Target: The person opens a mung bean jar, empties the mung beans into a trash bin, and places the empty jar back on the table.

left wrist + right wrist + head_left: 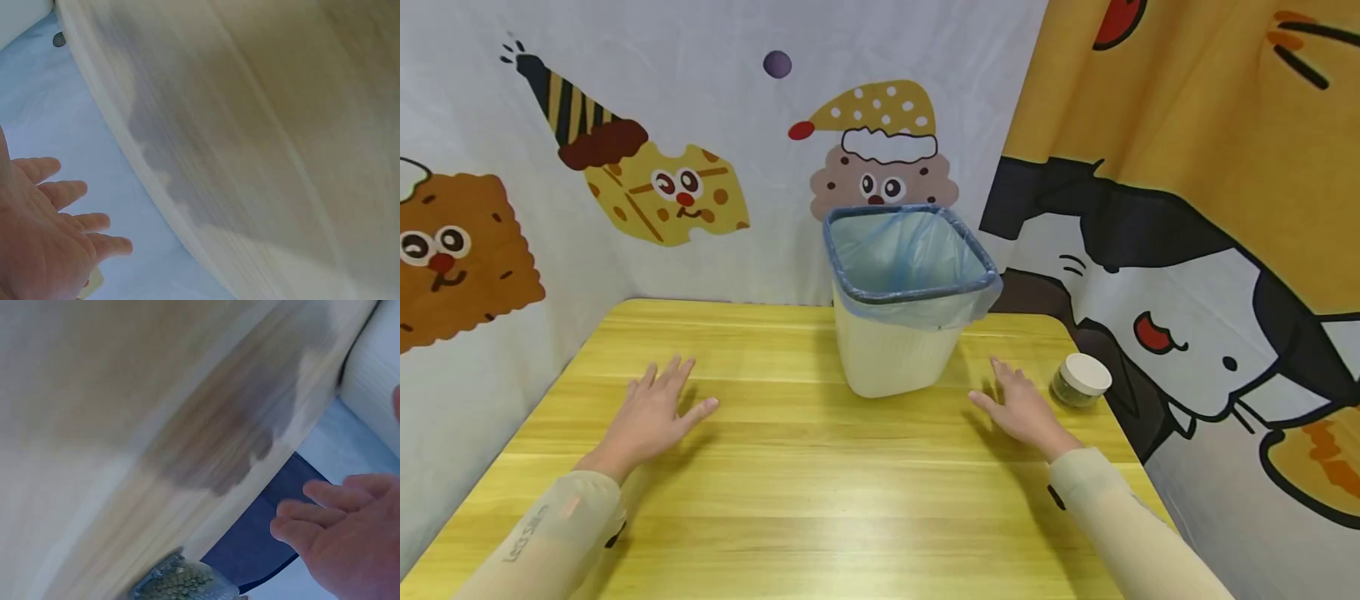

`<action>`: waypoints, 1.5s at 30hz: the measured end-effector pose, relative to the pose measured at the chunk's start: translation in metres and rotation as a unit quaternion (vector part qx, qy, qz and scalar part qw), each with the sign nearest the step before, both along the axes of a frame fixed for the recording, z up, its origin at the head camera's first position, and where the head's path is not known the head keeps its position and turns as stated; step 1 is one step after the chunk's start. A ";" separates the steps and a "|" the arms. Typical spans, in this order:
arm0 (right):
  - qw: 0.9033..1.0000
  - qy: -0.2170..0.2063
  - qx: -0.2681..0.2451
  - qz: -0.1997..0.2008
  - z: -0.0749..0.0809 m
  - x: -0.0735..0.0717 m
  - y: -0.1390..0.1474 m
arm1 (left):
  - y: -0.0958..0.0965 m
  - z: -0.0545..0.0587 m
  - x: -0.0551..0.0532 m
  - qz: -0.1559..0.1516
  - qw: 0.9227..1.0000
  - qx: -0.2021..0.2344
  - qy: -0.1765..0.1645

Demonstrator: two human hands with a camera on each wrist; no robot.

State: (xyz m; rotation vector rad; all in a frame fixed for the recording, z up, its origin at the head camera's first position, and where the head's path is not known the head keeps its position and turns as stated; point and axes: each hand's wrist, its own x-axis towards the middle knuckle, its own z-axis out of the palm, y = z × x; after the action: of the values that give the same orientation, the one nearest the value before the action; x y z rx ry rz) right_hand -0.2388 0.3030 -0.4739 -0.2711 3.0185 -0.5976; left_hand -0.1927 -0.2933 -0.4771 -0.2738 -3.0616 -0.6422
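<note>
A white trash bin (pixel 895 354) lined with a translucent blue bag (pixel 917 258) stands at the back of the wooden table; a dark blue ring runs round its rim. To its left my left hand (pixel 650 417) hovers over the tabletop with its fingers spread, holding nothing. My right hand (pixel 1024 412) hangs over the table between the bin and a small clear jar (pixel 1078 383), its fingers extended and nothing in its grasp. A white lid tops the jar, and small greenish pieces show through its side in the right wrist view.
The yellowish wooden table (pixel 760 500) has rounded far corners. Behind it hangs a white cloth (pixel 700 50) printed with cartoon food. A yellow curtain (pixel 1225 125) with a cartoon animal runs along the right side, close to the jar.
</note>
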 end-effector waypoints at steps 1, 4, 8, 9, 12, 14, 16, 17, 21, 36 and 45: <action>1.000 0.002 -0.016 -0.006 0.001 0.002 0.001 | 0.000 0.000 0.000 0.001 1.000 0.001 0.001; 0.998 0.008 -0.056 -0.024 0.006 0.012 0.007 | 0.000 0.001 0.000 0.003 1.000 0.008 0.005; 0.996 0.007 -0.076 -0.042 0.011 0.024 0.019 | 0.000 0.002 0.002 0.010 1.000 0.009 0.007; 0.996 0.005 -0.077 -0.046 0.012 0.026 0.022 | 0.000 0.002 0.003 0.013 1.000 0.009 0.007; 0.995 -0.016 -0.077 -0.067 0.013 0.032 0.034 | 0.001 0.003 0.006 0.022 1.000 0.006 0.007; 0.993 -0.035 -0.071 -0.084 0.014 0.035 0.043 | 0.002 0.004 0.008 0.027 1.000 0.004 0.009; 0.990 -0.059 -0.061 -0.108 0.014 0.036 0.053 | 0.003 0.005 0.010 0.031 0.999 0.006 0.014; 0.989 -0.072 -0.054 -0.120 0.013 0.035 0.059 | 0.004 0.005 0.010 0.032 0.999 0.008 0.017; 0.983 -0.109 -0.005 -0.148 0.015 0.032 0.080 | 0.007 0.008 0.014 0.033 0.999 0.017 0.030; 0.920 -0.059 -0.225 -0.315 0.002 0.015 0.103 | 0.017 0.016 0.020 0.030 0.998 0.043 0.040; 0.895 -0.031 -0.285 -0.341 -0.005 -0.002 0.102 | 0.020 0.015 0.023 0.023 0.997 0.056 0.044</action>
State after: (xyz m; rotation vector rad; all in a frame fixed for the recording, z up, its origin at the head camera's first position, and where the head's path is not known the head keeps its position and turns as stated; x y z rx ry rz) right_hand -0.2413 0.4050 -0.4792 0.8139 2.7312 -1.4895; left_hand -0.1695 -0.2735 -0.4625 -0.2226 -2.9258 -0.7749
